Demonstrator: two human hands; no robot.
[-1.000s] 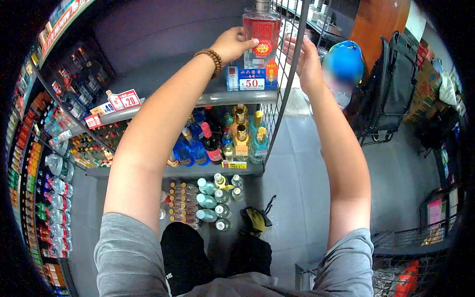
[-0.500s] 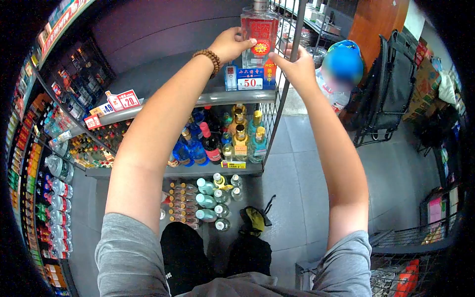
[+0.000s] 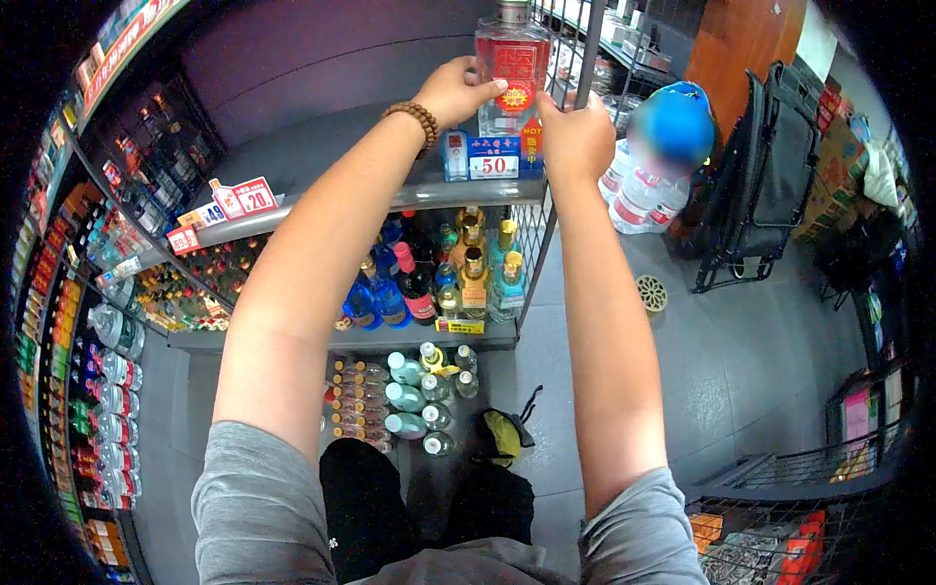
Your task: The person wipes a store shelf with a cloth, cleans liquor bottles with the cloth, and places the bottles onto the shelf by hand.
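A large clear bottle with a red label (image 3: 513, 60) stands upright on the grey shelf (image 3: 322, 146), at its right end. My left hand (image 3: 463, 93), below a brown bead bracelet, holds the bottle's left side, thumb across the front by a round red sticker. Against the lower right side of the bottle is my right hand (image 3: 577, 132), its thumb raised at the edge and its other fingers curled around the far side, by the wire mesh. Just below, a blue price card reading 50 (image 3: 494, 166) sits on the shelf edge.
Colourful bottles (image 3: 414, 283) fill the lower shelf, and more bottles (image 3: 405, 395) stand on the floor. A person in a blue cap (image 3: 678, 122) is beyond the mesh at the right, near large water bottles (image 3: 639, 200) and a folded black chair (image 3: 765, 185).
My right hand has come in from the right, its fingers have curled, and it now meets the bottle's right side. My left hand stays on the bottle.
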